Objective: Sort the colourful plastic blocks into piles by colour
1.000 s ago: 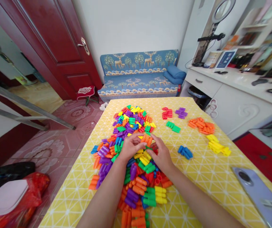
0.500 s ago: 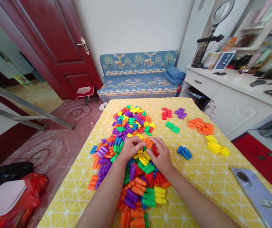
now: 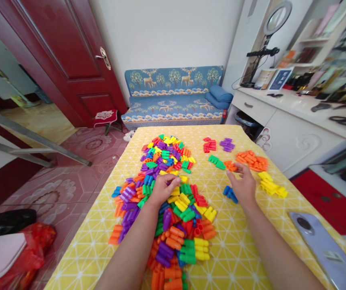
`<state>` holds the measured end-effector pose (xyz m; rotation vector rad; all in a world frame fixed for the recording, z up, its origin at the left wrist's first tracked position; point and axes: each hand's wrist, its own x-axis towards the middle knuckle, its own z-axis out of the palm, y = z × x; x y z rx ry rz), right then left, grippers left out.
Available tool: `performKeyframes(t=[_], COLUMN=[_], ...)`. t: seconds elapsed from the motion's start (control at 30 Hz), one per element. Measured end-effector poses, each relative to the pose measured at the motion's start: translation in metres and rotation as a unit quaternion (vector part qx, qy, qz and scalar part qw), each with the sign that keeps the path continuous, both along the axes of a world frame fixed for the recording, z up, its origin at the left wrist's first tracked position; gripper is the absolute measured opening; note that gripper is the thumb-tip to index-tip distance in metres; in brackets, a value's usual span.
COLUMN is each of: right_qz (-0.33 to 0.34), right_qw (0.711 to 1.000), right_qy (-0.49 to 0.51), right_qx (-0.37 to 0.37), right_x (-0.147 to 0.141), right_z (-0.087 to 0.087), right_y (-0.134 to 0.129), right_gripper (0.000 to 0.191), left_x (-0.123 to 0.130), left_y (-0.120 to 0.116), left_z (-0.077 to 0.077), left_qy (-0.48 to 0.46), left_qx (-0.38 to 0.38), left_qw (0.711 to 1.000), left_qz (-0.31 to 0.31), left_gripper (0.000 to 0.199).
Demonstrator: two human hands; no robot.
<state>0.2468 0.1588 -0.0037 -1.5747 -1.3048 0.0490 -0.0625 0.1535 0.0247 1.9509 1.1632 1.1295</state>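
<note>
My right hand (image 3: 243, 184) pinches an orange plastic toy block (image 3: 230, 165) made of joined bullet-shaped tubes. It is over the right side of the table, between a green group (image 3: 217, 162) and an orange group (image 3: 252, 160) of the same blocks. Below it sits a blue group (image 3: 230, 194). My left hand (image 3: 164, 188) rests over the big mixed pile (image 3: 163, 249), fingers curled together. A bit of purple shows by its fingertips, but whether they grip it is unclear. Yellow blocks (image 3: 182, 202) lie just beside that hand.
On the yellow patterned tablecloth (image 3: 82, 245) are also red (image 3: 209, 145), purple (image 3: 227, 144) and yellow (image 3: 271, 184) groups. A phone (image 3: 321, 245) lies at the right edge. Past the table stand a blue sofa (image 3: 173, 106) and a white dresser (image 3: 300, 125).
My right hand has moved right from the pile, carrying the orange block away from my left hand. My left hand stays over the pile. The view has shifted slightly.
</note>
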Motion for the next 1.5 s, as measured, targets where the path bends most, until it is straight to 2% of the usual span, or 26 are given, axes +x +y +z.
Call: performKeyframes(t=[0.1,0.2,0.3,0.47,0.6,0.7,0.83,0.9,1.07,1.17,1.27,1.37,1.5], right_qz=[-0.053,-0.078,-0.106,-0.049,-0.046,-0.043,-0.027,-0.019,0.008,0.070,0.156,0.224,0.277], right_qw=[0.993,0.978,0.973,0.977,0.981,0.984,0.993,0.997,0.997,0.993,0.984,0.972,0.960], right_qy=[-0.073,-0.156,-0.194,-0.179,-0.179,-0.168,-0.114,-0.077,-0.010,0.003,0.014,0.009,0.005], right_qx=[-0.082,-0.114,-0.067,-0.100,-0.065,-0.039,0.002,0.018,0.081,0.098,0.083,0.074,0.050], right_x=[0.044,0.063,0.059,0.051,0.055,0.054,0.048,0.043,0.012,-0.019,-0.052,-0.079,-0.100], right_z=[-0.013,-0.022,-0.026,-0.027,-0.034,-0.039,-0.038,-0.032,-0.002,0.014,0.021,0.018,0.012], right_y=[0.011,0.011,0.004,0.003,0.013,0.016,0.010,0.005,-0.013,-0.028,-0.042,-0.052,-0.057], right_gripper=[0.044,0.044,0.041,0.042,0.041,0.044,0.042,0.039,0.029,0.022,0.016,0.015,0.019], left_x=[0.000,0.000,-0.001,-0.002,-0.002,-0.002,-0.005,-0.006,-0.009,-0.006,-0.004,-0.004,-0.004], left_y=[0.000,0.001,0.002,0.003,0.004,0.007,0.012,0.014,0.017,0.017,0.017,0.017,0.014], left_z=[0.000,-0.001,-0.004,-0.006,-0.008,-0.010,-0.011,-0.012,-0.022,-0.025,-0.023,-0.020,-0.014], left_qy=[0.002,0.006,0.001,-0.026,-0.026,-0.013,0.010,0.043,0.155,0.223,0.262,0.225,0.015], left_qx=[-0.001,0.000,0.001,0.000,0.003,0.018,0.092,0.121,0.095,0.084,0.077,0.058,0.056], left_qw=[1.000,1.000,1.000,0.999,0.998,0.995,0.985,0.979,0.969,0.957,0.944,0.957,0.992], left_qz=[-0.004,0.000,0.011,0.029,0.052,0.098,0.149,0.159,0.165,0.169,0.182,0.176,0.113], left_gripper=[0.039,0.041,0.043,0.044,0.042,0.034,0.014,0.012,0.041,0.056,0.056,0.040,0.025])
